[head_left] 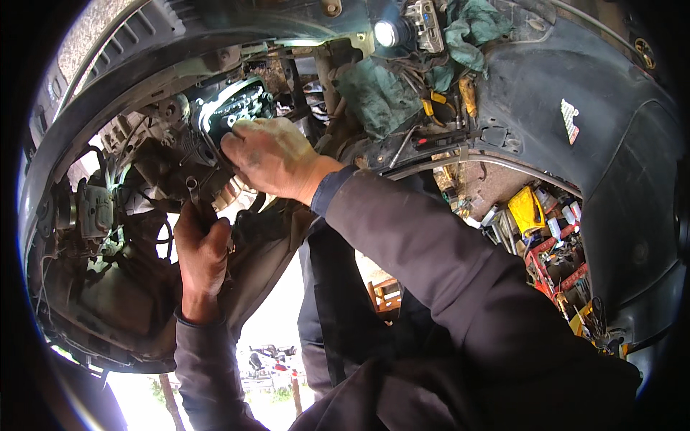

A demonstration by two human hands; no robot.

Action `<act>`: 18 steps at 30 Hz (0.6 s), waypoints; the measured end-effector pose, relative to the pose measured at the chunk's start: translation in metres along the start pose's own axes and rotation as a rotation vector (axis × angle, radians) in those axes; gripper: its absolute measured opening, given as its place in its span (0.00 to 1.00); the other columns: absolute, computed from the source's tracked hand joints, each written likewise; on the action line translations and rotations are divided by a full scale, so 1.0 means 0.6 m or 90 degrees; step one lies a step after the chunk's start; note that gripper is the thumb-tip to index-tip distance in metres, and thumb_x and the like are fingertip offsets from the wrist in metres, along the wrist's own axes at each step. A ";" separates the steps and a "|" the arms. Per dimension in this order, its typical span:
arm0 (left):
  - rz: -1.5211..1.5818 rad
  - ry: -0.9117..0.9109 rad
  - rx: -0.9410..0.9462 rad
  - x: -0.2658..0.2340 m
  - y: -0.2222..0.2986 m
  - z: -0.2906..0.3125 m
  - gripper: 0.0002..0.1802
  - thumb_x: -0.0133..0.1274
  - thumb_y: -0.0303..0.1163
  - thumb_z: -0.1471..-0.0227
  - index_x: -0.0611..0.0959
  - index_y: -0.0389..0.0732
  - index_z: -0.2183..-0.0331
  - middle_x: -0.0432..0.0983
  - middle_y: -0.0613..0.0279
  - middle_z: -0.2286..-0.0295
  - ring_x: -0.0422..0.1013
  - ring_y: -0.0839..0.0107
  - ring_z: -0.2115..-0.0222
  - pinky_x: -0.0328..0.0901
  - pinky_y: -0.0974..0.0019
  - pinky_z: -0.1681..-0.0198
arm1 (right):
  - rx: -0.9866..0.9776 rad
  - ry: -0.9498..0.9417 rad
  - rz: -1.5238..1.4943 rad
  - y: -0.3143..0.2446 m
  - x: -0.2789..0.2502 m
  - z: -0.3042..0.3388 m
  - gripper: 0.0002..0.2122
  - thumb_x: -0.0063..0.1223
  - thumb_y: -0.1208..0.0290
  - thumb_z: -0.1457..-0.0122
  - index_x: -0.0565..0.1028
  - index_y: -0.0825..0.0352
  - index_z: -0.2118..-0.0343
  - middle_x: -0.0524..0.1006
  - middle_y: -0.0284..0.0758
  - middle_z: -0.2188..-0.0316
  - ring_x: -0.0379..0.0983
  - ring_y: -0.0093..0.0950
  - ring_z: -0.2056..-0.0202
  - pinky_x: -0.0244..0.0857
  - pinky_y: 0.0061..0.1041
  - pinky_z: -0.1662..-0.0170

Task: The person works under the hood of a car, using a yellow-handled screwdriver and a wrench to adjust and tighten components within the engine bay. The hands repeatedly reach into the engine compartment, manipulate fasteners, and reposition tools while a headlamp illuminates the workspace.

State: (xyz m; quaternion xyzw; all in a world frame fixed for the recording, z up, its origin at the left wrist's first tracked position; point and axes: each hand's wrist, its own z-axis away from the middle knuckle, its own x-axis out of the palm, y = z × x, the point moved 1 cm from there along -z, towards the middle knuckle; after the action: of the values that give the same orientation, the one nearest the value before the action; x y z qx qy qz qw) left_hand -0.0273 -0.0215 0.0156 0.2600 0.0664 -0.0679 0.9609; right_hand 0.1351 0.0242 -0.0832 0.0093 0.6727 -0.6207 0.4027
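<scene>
Left grip [203, 248] is clasping a silver, ring-ended metal tool [193, 191], likely feeling stiff, handling best mid-shaft; right grip [273, 154] is hiding whether it's holding anything.

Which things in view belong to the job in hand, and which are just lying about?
In the job:
- left hand, holding a ring-ended metal tool
- right hand, at the brightly lit housing; its grip is hidden
- glowing lamp, possibly lighting the work

Apparently lying about:
- green cloth
- yellow-handled pliers
- red tray of mixed items
</scene>
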 end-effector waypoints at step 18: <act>-0.095 -0.036 0.074 0.033 -0.002 -0.021 0.12 0.43 0.32 0.39 0.77 0.33 0.65 0.71 0.66 0.71 0.62 0.77 0.73 0.59 0.72 0.70 | 0.131 0.200 -0.124 -0.003 -0.008 0.038 0.07 0.60 0.74 0.50 0.74 0.66 0.68 0.75 0.42 0.71 0.74 0.42 0.68 0.69 0.37 0.71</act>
State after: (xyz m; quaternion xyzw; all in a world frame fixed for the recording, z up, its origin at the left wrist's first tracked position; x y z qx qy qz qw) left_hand -0.0092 -0.0179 0.0009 0.3079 0.0545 -0.1506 0.9378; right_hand 0.1496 0.0067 -0.0772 0.0819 0.6580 -0.7129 0.2282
